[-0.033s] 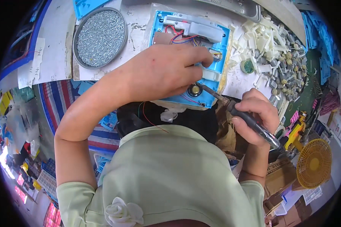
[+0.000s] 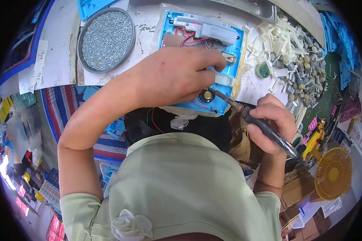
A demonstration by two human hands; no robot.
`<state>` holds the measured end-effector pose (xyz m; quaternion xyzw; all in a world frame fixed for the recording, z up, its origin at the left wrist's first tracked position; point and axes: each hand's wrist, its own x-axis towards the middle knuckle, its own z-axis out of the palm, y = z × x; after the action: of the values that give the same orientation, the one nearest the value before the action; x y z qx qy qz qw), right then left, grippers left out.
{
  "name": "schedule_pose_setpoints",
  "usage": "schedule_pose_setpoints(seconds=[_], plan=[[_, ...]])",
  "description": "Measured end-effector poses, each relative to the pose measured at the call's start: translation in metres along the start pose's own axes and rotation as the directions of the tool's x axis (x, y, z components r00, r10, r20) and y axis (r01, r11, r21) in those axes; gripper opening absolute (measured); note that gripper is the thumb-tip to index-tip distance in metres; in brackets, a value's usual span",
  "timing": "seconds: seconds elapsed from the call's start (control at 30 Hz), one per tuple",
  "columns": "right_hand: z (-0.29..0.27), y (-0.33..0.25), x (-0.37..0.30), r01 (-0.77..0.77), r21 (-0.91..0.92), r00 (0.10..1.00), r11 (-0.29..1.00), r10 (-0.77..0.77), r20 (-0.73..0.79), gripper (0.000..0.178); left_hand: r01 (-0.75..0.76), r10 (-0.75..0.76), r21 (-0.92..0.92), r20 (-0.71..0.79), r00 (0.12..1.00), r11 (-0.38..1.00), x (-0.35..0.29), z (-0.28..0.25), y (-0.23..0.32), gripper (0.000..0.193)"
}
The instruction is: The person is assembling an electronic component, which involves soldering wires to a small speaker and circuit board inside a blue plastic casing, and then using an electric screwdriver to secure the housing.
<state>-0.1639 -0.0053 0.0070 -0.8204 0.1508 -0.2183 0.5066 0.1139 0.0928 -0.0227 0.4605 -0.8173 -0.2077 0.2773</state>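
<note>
Head view: the blue plastic housing (image 2: 229,76), lying at twelve o'clock on the bench, is being pressed down by the left hand (image 2: 173,76). A soldering iron (image 2: 261,126) is being gripped by the right hand (image 2: 271,124), its tip apparently touching the small round speaker (image 2: 207,95).

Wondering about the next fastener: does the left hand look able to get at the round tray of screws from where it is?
Probably yes. The left hand rests on the blue housing, and the tray of screws lies just to its left with nothing between them.

Pale green short-sleeved top (image 2: 181,188) with a fabric rose (image 2: 130,225) at the neckline, both forearms bare.
</note>
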Motion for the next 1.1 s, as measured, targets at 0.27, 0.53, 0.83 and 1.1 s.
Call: schedule_pose_setpoints(seconds=[0.27, 0.53, 0.83, 1.1], plan=[[-0.0024, 0.0007, 0.0006, -0.015, 0.004, 1.0, 1.0, 0.015, 0.005, 0.032, -0.028, 0.028, -0.033, -0.006, 1.0, 0.999, 0.0011, -0.0023, -0.0046, 0.031], [-0.0025, 0.0022, 0.0025, 0.013, -0.002, 1.0, 1.0, -0.013, 0.015, 0.032, -0.058, 0.057, -0.006, -0.04, 0.998, 0.998, 0.0014, 0.001, -0.0035, 0.032], [-0.0019, 0.0045, 0.007, 0.05, 0.004, 0.998, 0.999, -0.05, 0.032, 0.034, -0.087, 0.086, 0.032, 0.018, 0.996, 0.996, 0.0032, -0.001, -0.0045, 0.036], [-0.0022, 0.004, 0.0097, 0.032, -0.006, 0.998, 0.999, -0.032, 0.05, 0.035, -0.096, 0.095, 0.046, 0.02, 0.995, 0.994, 0.0024, 0.0004, -0.0049, 0.032]])
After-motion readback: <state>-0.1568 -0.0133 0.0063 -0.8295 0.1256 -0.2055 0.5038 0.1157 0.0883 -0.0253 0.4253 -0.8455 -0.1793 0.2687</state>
